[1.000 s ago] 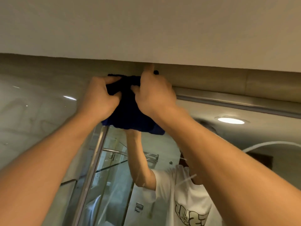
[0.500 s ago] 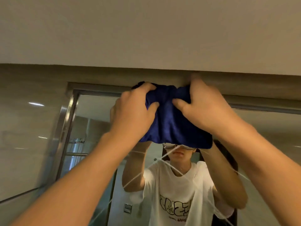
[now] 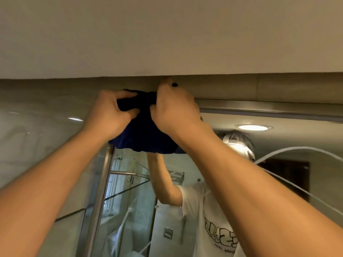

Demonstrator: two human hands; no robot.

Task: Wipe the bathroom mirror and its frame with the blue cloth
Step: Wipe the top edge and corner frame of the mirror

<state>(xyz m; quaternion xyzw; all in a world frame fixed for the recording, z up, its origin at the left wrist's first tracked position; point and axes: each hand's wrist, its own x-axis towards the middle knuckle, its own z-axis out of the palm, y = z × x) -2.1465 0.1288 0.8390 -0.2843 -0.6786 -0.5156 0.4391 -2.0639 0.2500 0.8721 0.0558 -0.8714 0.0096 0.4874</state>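
The only lettering in view is a black-outlined graffiti-style print on the chest of the white T-shirt [image 3: 209,216] reflected in the mirror [image 3: 278,145], low near the bottom edge of the glass. Its bubble letters are reversed by the reflection and partly hidden behind the right forearm, so no word can be made out. A line of small script beneath the print is too tiny and blurred to read.
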